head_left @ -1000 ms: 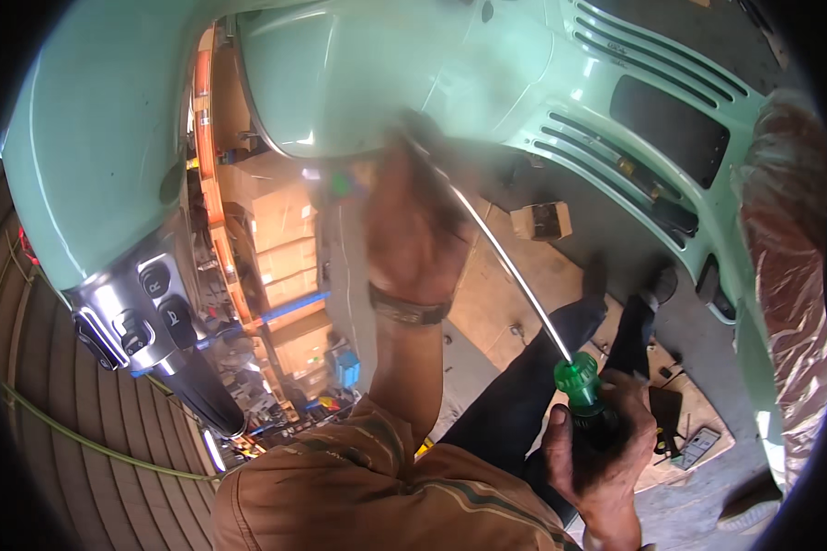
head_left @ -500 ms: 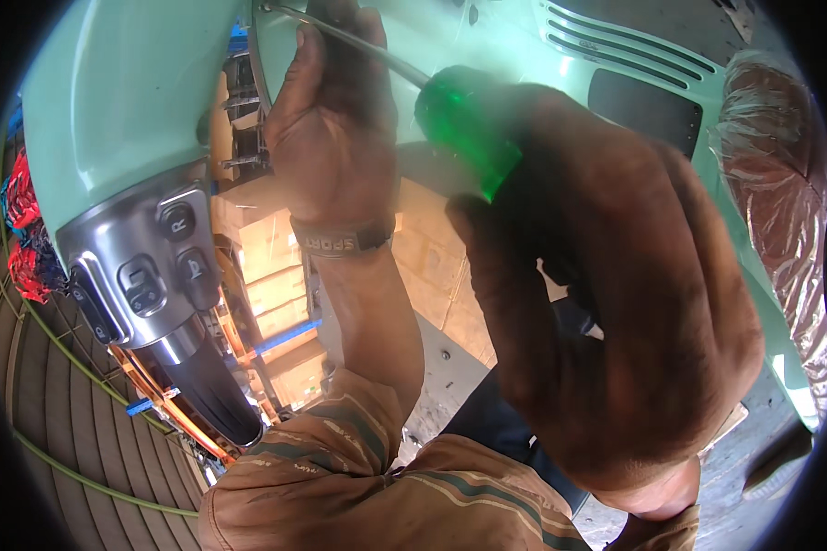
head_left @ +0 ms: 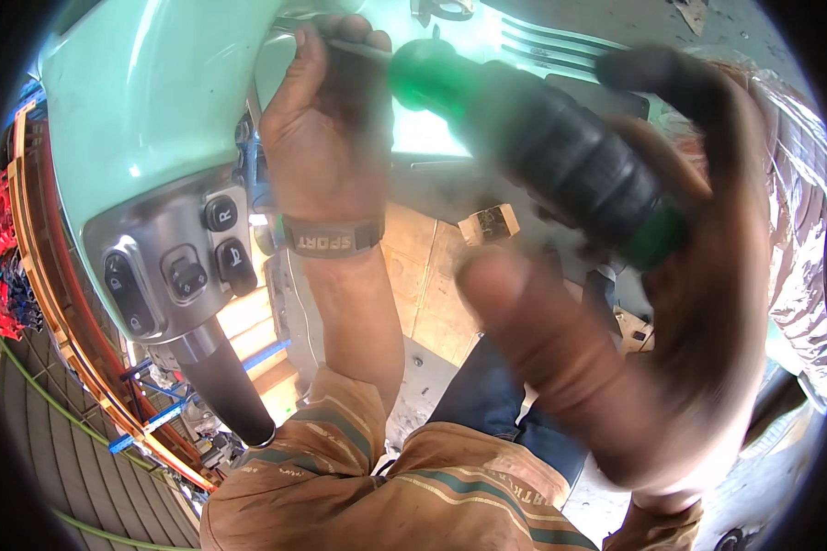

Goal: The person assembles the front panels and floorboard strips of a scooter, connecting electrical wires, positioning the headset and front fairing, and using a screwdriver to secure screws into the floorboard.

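Note:
A screwdriver with a green and black handle (head_left: 570, 147) slants across the upper middle, blurred by motion. Its metal shaft runs up left to the mint-green scooter body panel (head_left: 147, 101); the tip cannot be made out. My left hand (head_left: 331, 138), wearing a dark wristband (head_left: 331, 236), is raised at the panel with its fingers bent about the shaft. Around the handle's rear end, my right hand (head_left: 689, 303) has its thumb and fingers spread apart; the butt lies near the palm, and the grip is loose.
Left of my arm is a handlebar end with a grey switch housing (head_left: 170, 257) and a black grip (head_left: 225, 386). A plastic-wrapped seat (head_left: 790, 202) stands at the right. Below lie cardboard (head_left: 423, 266) and grey flooring; orange and blue racking (head_left: 64, 321) is further left.
My right hand has opened its fingers from around the screwdriver handle and shifted slightly right, uncovering the black grip. The left hand stays at the shaft. The view has shifted slightly.

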